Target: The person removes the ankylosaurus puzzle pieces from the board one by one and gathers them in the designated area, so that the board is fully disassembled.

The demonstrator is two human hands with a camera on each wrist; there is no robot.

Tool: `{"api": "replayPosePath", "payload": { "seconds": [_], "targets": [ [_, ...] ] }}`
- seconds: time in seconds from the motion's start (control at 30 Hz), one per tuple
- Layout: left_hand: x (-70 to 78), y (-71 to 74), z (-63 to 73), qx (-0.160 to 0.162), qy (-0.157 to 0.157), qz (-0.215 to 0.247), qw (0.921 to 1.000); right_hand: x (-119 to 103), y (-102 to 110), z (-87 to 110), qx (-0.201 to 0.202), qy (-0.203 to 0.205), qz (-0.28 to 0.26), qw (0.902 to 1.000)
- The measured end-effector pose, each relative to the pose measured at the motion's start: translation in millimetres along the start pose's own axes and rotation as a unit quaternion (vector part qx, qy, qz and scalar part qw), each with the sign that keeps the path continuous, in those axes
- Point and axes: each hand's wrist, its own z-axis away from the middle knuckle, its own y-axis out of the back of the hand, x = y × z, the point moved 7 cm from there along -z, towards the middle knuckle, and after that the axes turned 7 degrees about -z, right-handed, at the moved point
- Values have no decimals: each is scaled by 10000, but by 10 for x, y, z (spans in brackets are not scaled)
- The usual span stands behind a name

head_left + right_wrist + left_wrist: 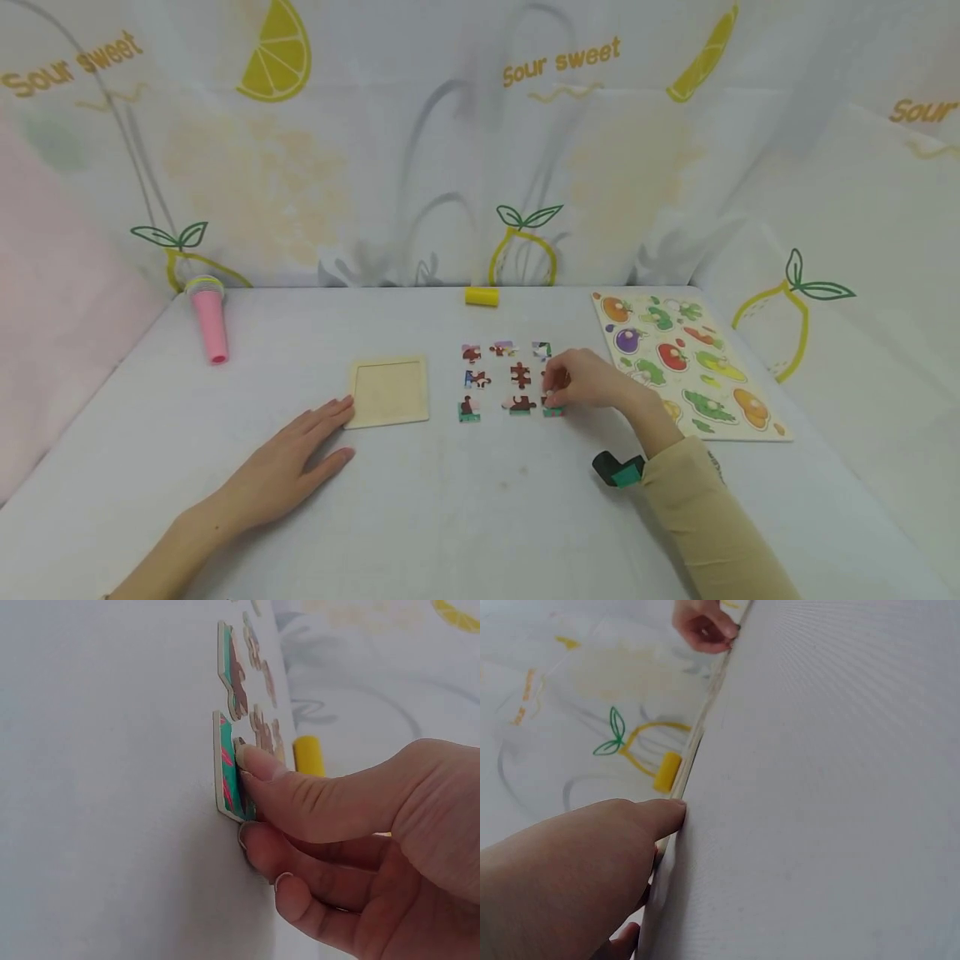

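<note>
My left hand (pixel 288 467) lies on the table with its fingers extended, fingertips right at the left edge of a pale wooden puzzle frame (pixel 390 393). Several jigsaw pieces with brown, green and pink print lie in loose rows right of the frame, one of them a brown piece (pixel 520 376). Over the right end of these rows, my right hand (pixel 588 382) pinches the near corner puzzle piece (pixel 227 769), green with pink marks, at the table surface. Its thumb lies on the printed face and the other fingers are curled by the edge; the hand hides part of the neighbouring pieces.
A vegetable peg board (pixel 671 357) lies to the right, partly behind my right wrist. A black and green object (pixel 618 469) lies beside my sleeve. At the back are a yellow cylinder (pixel 482 297) and, far left, a pink toy microphone (pixel 210 321).
</note>
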Motion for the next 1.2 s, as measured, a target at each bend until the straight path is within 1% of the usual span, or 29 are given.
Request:
{"api": "replayPosePath", "payload": {
  "seconds": [0.17, 0.33, 0.47, 0.83, 1.2],
  "targets": [
    [4, 7, -2, -25, 10, -3, 10000, -18, -3, 13, -60, 121, 74, 9999],
    [13, 9, -1, -16, -11, -24, 10000, 12, -5, 37, -205, -42, 70, 9998],
    [16, 14, -3, -4, -31, -20, 10000, 10, -19, 35, -290, -71, 73, 9995],
    [0, 6, -7, -24, -12, 5, 10000, -51, -48, -11, -202, 119, 129, 9996],
    [-8, 3, 6, -1, 11, -38, 10000, -62, -62, 2, -191, 78, 35, 9998]
  ]
}}
